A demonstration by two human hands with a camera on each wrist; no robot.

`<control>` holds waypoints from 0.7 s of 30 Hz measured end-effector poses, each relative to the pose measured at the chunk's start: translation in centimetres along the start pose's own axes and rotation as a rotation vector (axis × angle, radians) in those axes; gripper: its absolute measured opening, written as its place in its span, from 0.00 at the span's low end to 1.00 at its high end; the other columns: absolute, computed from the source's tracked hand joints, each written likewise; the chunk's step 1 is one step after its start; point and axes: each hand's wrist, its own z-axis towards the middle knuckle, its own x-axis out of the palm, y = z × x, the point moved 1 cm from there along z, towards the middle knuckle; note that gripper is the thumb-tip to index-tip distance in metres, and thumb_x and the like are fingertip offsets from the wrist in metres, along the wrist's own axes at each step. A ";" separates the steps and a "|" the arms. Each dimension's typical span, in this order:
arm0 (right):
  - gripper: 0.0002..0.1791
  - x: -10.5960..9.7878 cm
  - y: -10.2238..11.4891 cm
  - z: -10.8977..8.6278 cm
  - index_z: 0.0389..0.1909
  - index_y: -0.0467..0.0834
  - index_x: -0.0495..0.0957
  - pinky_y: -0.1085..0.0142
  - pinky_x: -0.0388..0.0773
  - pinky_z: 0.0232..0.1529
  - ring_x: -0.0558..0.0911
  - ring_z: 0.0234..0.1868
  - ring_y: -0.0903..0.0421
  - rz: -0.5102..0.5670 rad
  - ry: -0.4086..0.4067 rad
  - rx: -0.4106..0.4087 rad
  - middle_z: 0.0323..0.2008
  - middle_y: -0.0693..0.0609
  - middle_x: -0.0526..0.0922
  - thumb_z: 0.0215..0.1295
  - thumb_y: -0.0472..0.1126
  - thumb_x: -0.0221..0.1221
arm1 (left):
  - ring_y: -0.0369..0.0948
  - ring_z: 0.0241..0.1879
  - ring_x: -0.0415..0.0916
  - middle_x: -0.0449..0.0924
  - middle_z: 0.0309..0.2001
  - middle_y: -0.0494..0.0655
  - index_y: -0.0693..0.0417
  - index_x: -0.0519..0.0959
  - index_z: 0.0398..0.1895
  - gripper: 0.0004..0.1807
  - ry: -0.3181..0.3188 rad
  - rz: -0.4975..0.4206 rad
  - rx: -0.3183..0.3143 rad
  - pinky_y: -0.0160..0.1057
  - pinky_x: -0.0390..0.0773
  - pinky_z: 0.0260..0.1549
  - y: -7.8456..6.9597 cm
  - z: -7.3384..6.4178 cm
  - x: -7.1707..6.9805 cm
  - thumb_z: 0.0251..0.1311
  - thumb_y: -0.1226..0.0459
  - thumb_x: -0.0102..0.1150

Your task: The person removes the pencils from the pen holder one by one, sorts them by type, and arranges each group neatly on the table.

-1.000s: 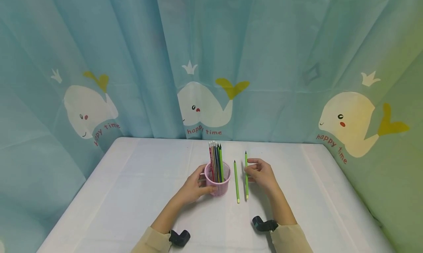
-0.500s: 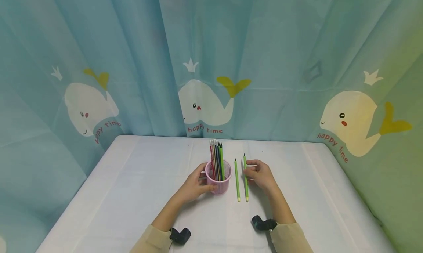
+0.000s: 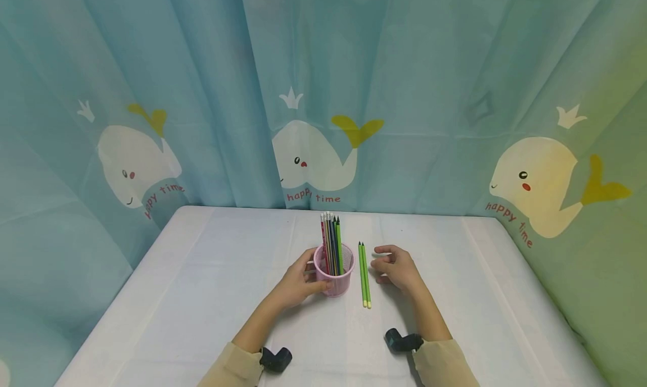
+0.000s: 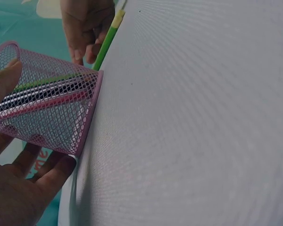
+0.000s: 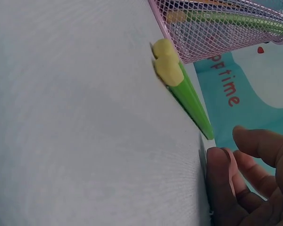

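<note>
Pink cup (image 3: 337, 287) held; two green pencils (image 3: 365, 274) loose, side by side at its right.
Left hand's (image 3: 295, 286) fingers curl round the cup; right hand's (image 3: 399, 268) fingers, slightly parted, hold nothing, just right of the pair. A light, steady hold should prevent tipping; loose pencils, liable to roll, want gentle nudging. Cup's contents overlap; count unconfirmed.

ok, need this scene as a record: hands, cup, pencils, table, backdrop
left hand: grips cup
right hand: holds nothing; just right of loose pencils
cup: pink mesh, upright on table
cup pencils: several, mixed colours, standing in it
loose pencils: two, green, side by side, right of cup, points away from person
table: white
curtain: blue-green, whale prints, "happy time"
</note>
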 end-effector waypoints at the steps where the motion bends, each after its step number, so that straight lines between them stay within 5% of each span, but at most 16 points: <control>1: 0.23 0.0 0.0 0.0 0.60 0.37 0.74 0.62 0.88 0.32 0.85 0.35 0.54 -0.002 0.005 -0.004 0.37 0.43 0.81 0.64 0.33 0.64 | 0.60 0.63 0.71 0.67 0.67 0.58 0.54 0.60 0.73 0.45 0.000 -0.002 0.001 0.51 0.78 0.60 0.0 0.0 0.0 0.53 0.69 0.73; 10: 0.22 0.0 0.9 -0.3 0.59 0.37 0.76 0.61 0.87 0.35 0.85 0.36 0.53 -0.035 0.022 -0.043 0.39 0.43 0.82 0.64 0.35 0.64 | 0.60 0.64 0.71 0.67 0.68 0.58 0.54 0.60 0.73 0.45 0.006 0.003 0.004 0.53 0.77 0.61 0.2 0.0 -0.1 0.53 0.69 0.73; 21: 0.22 0.9 4.0 -2.3 0.59 0.35 0.76 0.54 0.87 0.44 0.83 0.44 0.48 0.059 0.131 -0.238 0.44 0.39 0.81 0.67 0.39 0.63 | 0.60 0.63 0.71 0.67 0.67 0.60 0.54 0.60 0.73 0.45 0.004 0.014 0.007 0.52 0.77 0.61 0.3 0.0 0.0 0.53 0.69 0.73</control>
